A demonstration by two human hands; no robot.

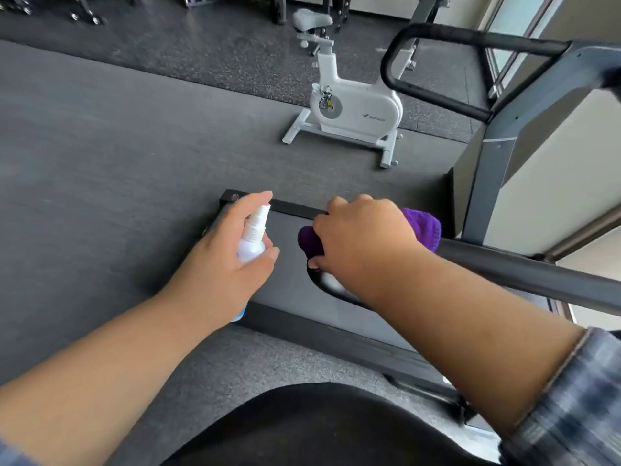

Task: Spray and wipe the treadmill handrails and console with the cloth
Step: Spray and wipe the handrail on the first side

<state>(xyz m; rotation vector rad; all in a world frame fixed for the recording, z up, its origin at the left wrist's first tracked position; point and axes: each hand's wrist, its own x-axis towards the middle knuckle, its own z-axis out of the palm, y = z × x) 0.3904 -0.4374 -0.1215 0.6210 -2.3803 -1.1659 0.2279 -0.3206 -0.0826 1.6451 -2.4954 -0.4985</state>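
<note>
Wiping the near rail, centre frame
Right hand (pixel 364 237) is gripping cloth (pixel 425 227) round rail (pixel 524 267); left hand (pixel 225 260) is clasping bottle (pixel 252 237); best sliding slowly, pressing firmly.

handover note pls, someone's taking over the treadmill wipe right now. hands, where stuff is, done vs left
Left hand: grips the white spray bottle, index finger over the nozzle, held just left of the cloth.
Right hand: holds the purple cloth wrapped round the curved end of the near handrail.
Far handrail: upper right, nothing touching it.
Console: out of view.
Done: cannot tell how much of the near rail has been wiped.
Left: probably finish the near rail, then the far rail and console.
</note>
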